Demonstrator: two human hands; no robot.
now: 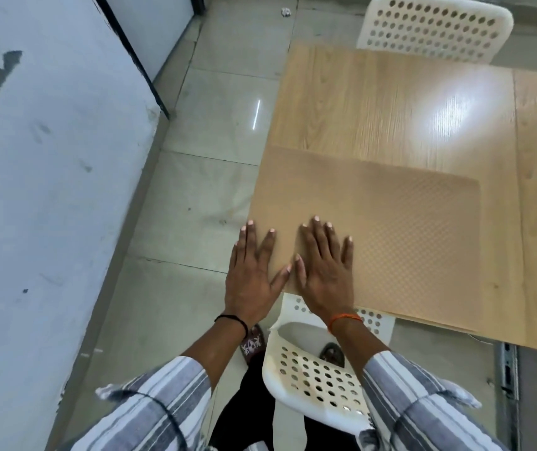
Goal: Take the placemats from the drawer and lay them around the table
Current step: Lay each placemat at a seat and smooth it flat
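A tan, dotted placemat [400,236] lies flat on the near left corner of the light wooden table [390,109]. My left hand [254,271] rests flat with fingers spread on the mat's left edge, partly over the table's side. My right hand [325,271] presses flat on the mat just beside it, fingers apart. Neither hand holds anything. No drawer is in view.
A white perforated chair [319,375] stands tucked at the table's near edge, right below my arms. A second white chair [436,27] sits at the far side. A pale wall [49,190] runs along the left, with tiled floor [202,196] between it and the table.
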